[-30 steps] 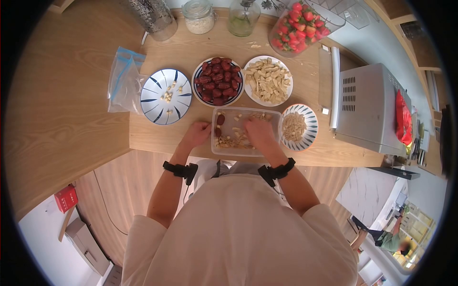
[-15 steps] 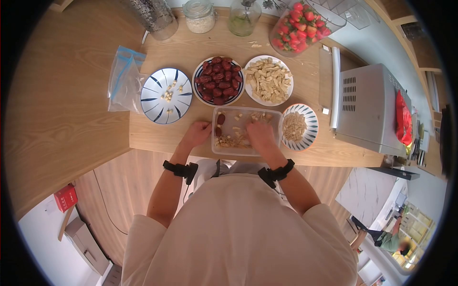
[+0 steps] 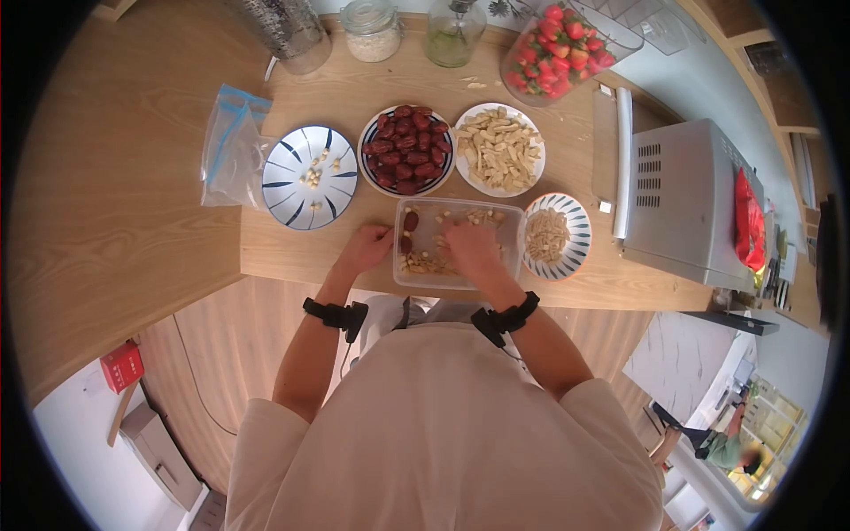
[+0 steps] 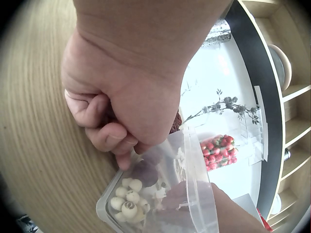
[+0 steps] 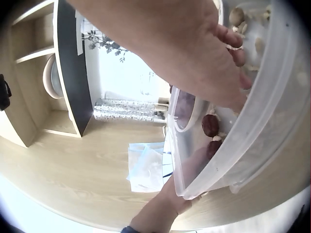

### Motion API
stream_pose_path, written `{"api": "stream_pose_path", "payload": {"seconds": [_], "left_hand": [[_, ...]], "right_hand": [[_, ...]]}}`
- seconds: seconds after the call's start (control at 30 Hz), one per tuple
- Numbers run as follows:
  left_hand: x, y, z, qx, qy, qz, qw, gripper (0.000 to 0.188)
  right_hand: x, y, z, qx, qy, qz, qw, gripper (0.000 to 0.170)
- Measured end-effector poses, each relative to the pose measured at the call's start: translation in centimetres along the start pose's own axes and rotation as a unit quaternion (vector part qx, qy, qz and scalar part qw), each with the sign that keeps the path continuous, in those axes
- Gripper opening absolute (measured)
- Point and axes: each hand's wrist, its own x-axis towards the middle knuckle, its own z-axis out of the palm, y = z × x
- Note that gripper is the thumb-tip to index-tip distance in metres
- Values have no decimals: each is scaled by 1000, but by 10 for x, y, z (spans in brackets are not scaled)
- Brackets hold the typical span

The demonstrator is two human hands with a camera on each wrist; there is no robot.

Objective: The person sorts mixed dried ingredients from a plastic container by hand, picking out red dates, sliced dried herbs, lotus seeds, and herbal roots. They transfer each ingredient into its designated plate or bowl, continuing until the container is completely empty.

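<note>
A clear plastic container (image 3: 506, 252) holds a pair of red dates (image 3: 410, 222), round cream lotus seeds (image 4: 129, 209) and pale dried slices (image 3: 422, 263). My right hand (image 3: 475, 249) reaches down inside it, fingers among the pieces; I cannot tell whether they pinch one. Outside the left wall, my left hand (image 3: 364, 250) has its fingers curled, fingertips right at the container's edge. Behind the container stand a plate of red dates (image 3: 407, 149) and a white plate of pale slices (image 3: 498, 150). An orange-rimmed plate (image 3: 580, 248) with thinner pale pieces is beside its right end.
At left, a blue-striped plate (image 3: 288, 196) carries several lotus seeds, with a zip bag (image 3: 227, 150) next to it. Along the back are a glass jar (image 3: 370, 34), a bottle (image 3: 453, 37) and a tub of strawberries (image 3: 558, 55). A silver appliance (image 3: 682, 195) stands at right.
My right hand has shifted left inside the container, from its right half toward the middle. The left hand stays at the left wall.
</note>
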Motion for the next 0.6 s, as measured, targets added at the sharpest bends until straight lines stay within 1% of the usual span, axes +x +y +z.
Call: {"api": "stream_pose_path", "payload": {"seconds": [0.03,0.07,0.13,0.2,0.37,0.43,0.47,0.53,0.6], "left_hand": [[0,0,0,0,0,0,1000,41],[0,1,0,-3,0,-4,1000,41],[-1,5,0,-5,-1,-8,1000,40],[-4,12,-2,5,-7,-24,1000,40],[-3,10,-2,5,-6,-19,1000,42],[-1,5,-1,5,-6,-23,1000,42],[1,2,0,8,-7,-10,1000,40],[1,2,-1,11,-6,3,1000,39],[-3,11,-3,6,-7,-18,1000,42]], "right_hand": [[-1,-1,-1,13,6,1,1000,31],[-1,-2,-3,13,6,1,1000,31],[1,-5,-5,11,-28,27,999,41],[6,-2,5,-2,-25,24,999,39],[10,-4,6,-25,-30,5,999,33],[10,-6,7,-32,-17,1,999,31],[9,-6,7,-32,-16,1,999,31],[6,-7,7,-43,20,-16,999,30],[6,-9,5,-42,4,-6,999,30]]}}
